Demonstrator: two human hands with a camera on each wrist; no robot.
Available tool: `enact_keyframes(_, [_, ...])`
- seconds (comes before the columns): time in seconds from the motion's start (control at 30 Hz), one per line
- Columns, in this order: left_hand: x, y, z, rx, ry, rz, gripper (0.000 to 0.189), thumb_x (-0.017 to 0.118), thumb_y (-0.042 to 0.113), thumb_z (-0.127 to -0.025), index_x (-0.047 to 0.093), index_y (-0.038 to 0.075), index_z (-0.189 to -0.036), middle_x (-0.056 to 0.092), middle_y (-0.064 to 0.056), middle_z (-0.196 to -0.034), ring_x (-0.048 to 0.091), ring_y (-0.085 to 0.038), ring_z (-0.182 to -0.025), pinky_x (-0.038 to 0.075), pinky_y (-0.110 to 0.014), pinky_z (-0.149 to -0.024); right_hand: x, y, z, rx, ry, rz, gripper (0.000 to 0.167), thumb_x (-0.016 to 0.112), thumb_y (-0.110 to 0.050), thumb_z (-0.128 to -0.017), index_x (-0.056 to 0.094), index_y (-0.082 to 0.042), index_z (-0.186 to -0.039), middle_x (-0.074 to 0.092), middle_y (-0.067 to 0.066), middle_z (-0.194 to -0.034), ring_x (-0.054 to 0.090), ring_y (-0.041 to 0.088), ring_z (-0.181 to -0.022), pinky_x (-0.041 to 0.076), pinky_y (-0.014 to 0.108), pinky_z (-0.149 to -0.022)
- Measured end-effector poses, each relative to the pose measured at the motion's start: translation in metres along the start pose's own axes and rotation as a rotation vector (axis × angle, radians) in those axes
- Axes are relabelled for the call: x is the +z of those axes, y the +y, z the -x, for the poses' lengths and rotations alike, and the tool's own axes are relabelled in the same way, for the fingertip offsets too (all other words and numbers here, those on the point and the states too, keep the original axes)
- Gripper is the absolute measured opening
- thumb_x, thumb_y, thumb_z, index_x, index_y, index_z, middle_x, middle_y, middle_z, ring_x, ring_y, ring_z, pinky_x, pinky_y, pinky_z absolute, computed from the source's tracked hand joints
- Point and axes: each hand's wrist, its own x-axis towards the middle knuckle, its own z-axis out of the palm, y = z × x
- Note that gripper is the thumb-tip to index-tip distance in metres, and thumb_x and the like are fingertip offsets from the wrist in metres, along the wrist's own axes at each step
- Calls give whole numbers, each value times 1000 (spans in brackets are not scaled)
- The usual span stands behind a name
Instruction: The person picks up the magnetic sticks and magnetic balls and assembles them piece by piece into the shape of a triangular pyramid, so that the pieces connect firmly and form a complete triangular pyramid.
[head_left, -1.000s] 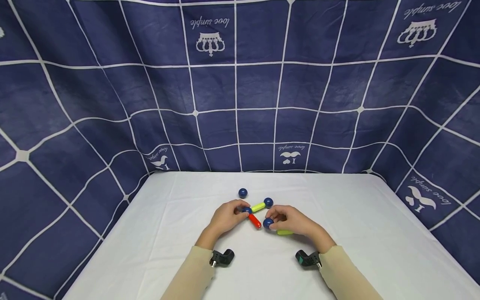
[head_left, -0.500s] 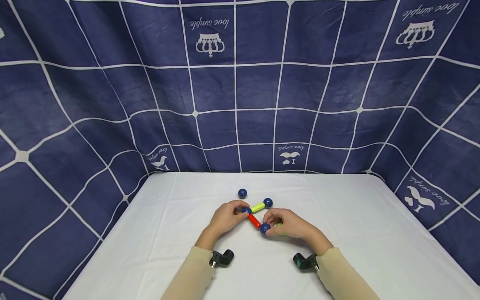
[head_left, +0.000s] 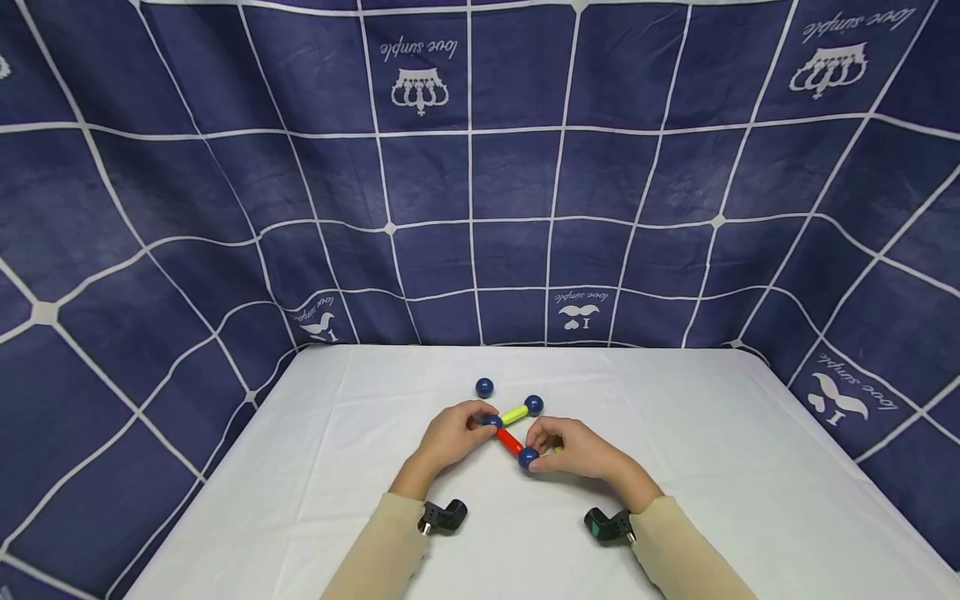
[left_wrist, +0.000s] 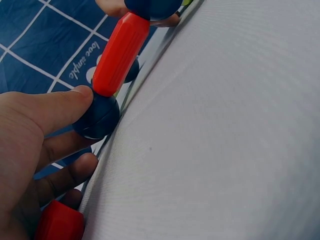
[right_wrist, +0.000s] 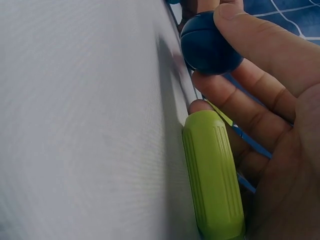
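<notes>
- Behind the counter hangs a navy curtain, its cloth rippled, printed with white grid lines, crowns and upside-down lettering; it also wraps round both sides.
- A loose blue ball sits on the counter beyond the left hand, near the joined pieces but apart from them.
- A spare lime rod lies by the palm and fingers of the right hand, which covers most of it from above; whether it is gripped, I cannot tell.
- A spare red rod shows below the left hand's fingers, hidden in the head view.
- The hands are apart, each pinching a ball between thumb and fingers: the left one the corner ball, the right one the near ball.
- A red rod bridges these two; a lime rod runs from the corner ball to the far ball, making a V.
- Balls: smooth, glossy, with a fine seam. Rods: plastic-looking, faceted or ribbed, with tapered ends.
- White, faintly woven cloth covers the counter.
</notes>
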Motion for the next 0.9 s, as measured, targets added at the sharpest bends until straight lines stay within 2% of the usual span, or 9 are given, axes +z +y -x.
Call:
enact_keyframes(0.23, [0, -1, 0, -2, 3, -7, 24, 73, 34, -91, 71, 31, -114, 59, 9, -79, 51, -9, -70, 40, -26, -64, -4, 5, 1, -9, 19, 40, 27, 81, -25, -83, 65, -20, -104, 71, -6, -97, 64, 8, -93, 51, 30, -88])
enact_keyframes(0.5, [0, 0, -1, -5, -5, -6, 24, 73, 34, -91, 71, 31, -114, 59, 8, -80, 51, -10, -71, 39, -26, -64, -9, 12, 2, 18, 39, 59, 25, 80, -23, -85, 66, -20, -106, 72, -5, -100, 65, 10, -94, 50, 29, -88])
enact_keyframes(0.9, [0, -1, -1, 6, -3, -5, 24, 73, 34, -90, 71, 31, -114, 59, 9, -79, 51, -9, -71, 40, -26, -64, -13, 12, 4, 27, 49, 74, 26, 77, -21, -86, 67, -20, -109, 71, -5, -101, 64, 9, -94, 50, 28, -86])
